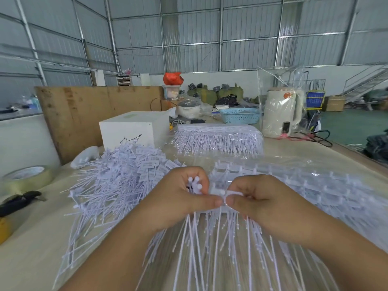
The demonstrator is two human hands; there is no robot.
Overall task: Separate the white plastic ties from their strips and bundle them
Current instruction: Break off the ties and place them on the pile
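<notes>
head | left hand (pixel 180 198) fingers curled round a bunch of ties (pixel 194 184) | right hand (pixel 258 204) fingers pinch the strip (pixel 225 194), thumbs nearly touching | loose tie pile (pixel 126 175) left of the fingers on the counter (pixel 31 255)

Nothing I can read from here: the print on the white tag heads (pixel 147 164) in my pile is blurred, and so is the red sticker (pixel 289 95) on the kettle (pixel 279 114).
</notes>
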